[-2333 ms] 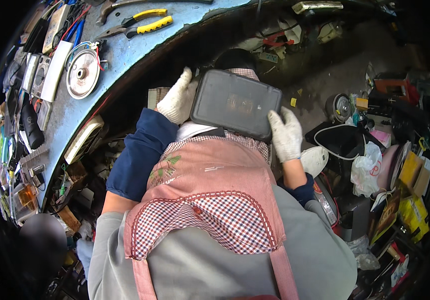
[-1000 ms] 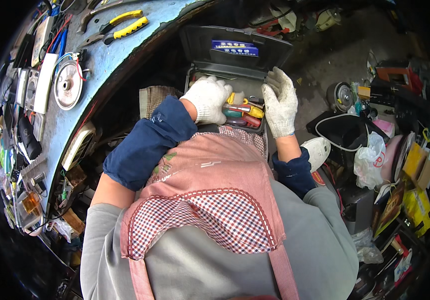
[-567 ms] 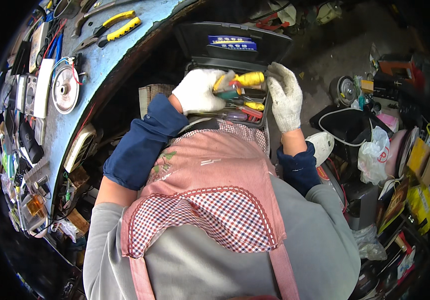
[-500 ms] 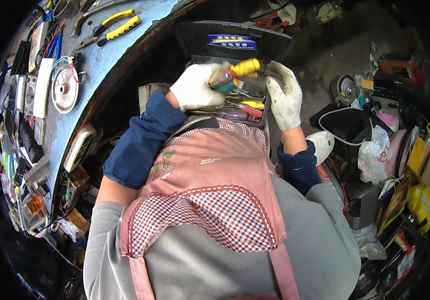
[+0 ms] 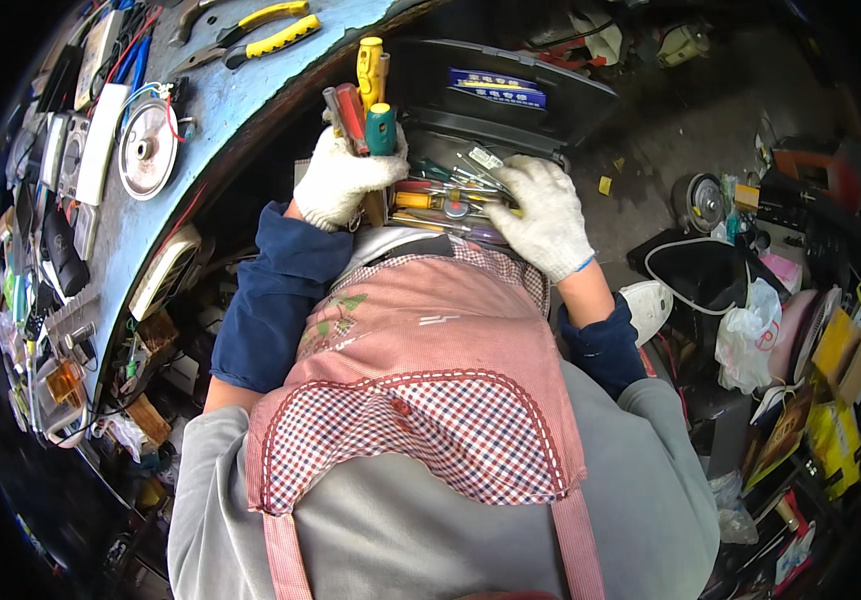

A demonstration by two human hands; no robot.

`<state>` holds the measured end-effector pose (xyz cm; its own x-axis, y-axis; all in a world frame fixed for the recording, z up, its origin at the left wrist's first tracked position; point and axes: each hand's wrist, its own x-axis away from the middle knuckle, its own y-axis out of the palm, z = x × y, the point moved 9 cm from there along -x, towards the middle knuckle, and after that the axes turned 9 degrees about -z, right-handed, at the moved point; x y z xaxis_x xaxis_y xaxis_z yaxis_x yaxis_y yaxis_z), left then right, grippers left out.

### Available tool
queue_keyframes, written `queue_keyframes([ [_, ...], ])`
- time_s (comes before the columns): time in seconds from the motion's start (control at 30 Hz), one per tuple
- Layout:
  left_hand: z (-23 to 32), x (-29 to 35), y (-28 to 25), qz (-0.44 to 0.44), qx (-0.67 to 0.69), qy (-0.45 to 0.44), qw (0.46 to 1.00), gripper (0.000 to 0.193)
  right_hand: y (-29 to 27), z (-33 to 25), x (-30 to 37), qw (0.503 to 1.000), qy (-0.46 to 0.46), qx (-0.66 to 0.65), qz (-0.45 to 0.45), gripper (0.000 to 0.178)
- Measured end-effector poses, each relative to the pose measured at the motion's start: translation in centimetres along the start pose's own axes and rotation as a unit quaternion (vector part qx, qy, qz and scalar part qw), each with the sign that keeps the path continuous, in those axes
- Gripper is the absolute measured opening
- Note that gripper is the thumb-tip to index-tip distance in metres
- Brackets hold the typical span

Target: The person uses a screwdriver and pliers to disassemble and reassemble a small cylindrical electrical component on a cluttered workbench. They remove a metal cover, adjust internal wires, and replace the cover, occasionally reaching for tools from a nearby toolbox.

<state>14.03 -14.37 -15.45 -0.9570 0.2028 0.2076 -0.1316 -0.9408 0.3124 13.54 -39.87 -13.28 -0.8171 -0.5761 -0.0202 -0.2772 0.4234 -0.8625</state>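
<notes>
While the left hand (image 5: 343, 185) grasps a bunch of screwdrivers (image 5: 381, 130) by the open toolbox (image 5: 551, 125), the right hand (image 5: 546, 215), grip unclear, appears to be sorting loose tools (image 5: 441, 200) inside, where further picking calls for parting them.

- A white knitted glove (image 5: 323, 195) is covering the left hand (image 5: 343, 172).
- An off-white knitted glove (image 5: 556, 235) with greyish smudges is covering the right hand (image 5: 543, 212), a thin blue edge showing at its cuff.
- Navy cloth sleeve covers (image 5: 286, 300) are wrapping both forearms in loose creases.
- A plain grey top (image 5: 381, 530) is clothing the torso and upper arms.
- A finely striped pink apron (image 5: 461, 345) is displaying a green leaf print (image 5: 351, 303) and a small white mark (image 5: 440, 320).
- A checked panel (image 5: 481, 435) in red, navy and white is spreading across it, dark red trim with white dashes bordering its curve.
- Pink striped straps (image 5: 287, 560) are extending from the panel's corners.
</notes>
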Motion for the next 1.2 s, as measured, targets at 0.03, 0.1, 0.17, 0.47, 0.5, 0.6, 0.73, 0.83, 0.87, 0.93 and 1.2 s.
queue_keyframes([
  [0.03, -0.1, 0.5, -0.2, 0.003, -0.015, -0.008, 1.000, 0.048, 1.0, -0.5, -0.3, 0.997, 0.001, 0.062, -0.044, 0.047],
  [0.1, -0.3, 1.6, -0.5, 0.010, -0.046, -0.025, 0.999, 0.046, 1.6, -1.2, -0.5, 0.993, -0.012, 0.106, -0.053, 0.043],
  [0.17, -0.7, 2.7, -1.0, 0.021, -0.056, -0.055, 0.997, 0.045, 2.0, -0.8, -0.7, 0.992, -0.006, 0.117, -0.045, 0.038],
  [0.47, -3.8, 4.6, -4.5, 0.075, -0.043, -0.113, 0.990, 0.028, 0.1, 1.0, -1.3, 0.991, 0.025, 0.058, 0.116, 0.028],
  [0.5, -4.0, 4.7, -4.5, 0.077, -0.043, -0.124, 0.988, 0.030, -0.2, 1.4, -1.0, 0.990, 0.020, 0.046, 0.135, 0.028],
  [0.6, -4.6, 4.9, -4.6, 0.075, -0.039, -0.150, 0.985, 0.032, -0.7, 1.5, -0.9, 0.993, 0.008, 0.012, 0.115, 0.028],
  [0.73, -5.7, 4.6, -4.9, 0.059, -0.035, -0.166, 0.984, 0.030, -0.5, 0.4, -0.7, 1.000, 0.009, 0.018, 0.021, 0.037],
  [0.83, -5.8, 4.5, -4.8, 0.056, -0.021, -0.169, 0.984, 0.030, 0.2, -0.3, -0.3, 0.998, -0.009, 0.051, -0.025, 0.038],
  [0.87, -5.9, 4.5, -4.6, 0.054, -0.012, -0.168, 0.984, 0.030, 0.5, -0.3, -0.1, 0.998, -0.021, 0.062, -0.027, 0.037],
  [0.93, -6.1, 4.5, -4.5, 0.050, -0.020, -0.177, 0.983, 0.029, 1.1, -0.1, -0.1, 0.995, -0.045, 0.083, -0.031, 0.036],
  [1.2, -7.3, 3.6, -4.7, 0.025, -0.033, -0.176, 0.983, 0.026, 1.9, 1.0, -1.2, 0.996, -0.025, 0.088, 0.007, 0.024],
])
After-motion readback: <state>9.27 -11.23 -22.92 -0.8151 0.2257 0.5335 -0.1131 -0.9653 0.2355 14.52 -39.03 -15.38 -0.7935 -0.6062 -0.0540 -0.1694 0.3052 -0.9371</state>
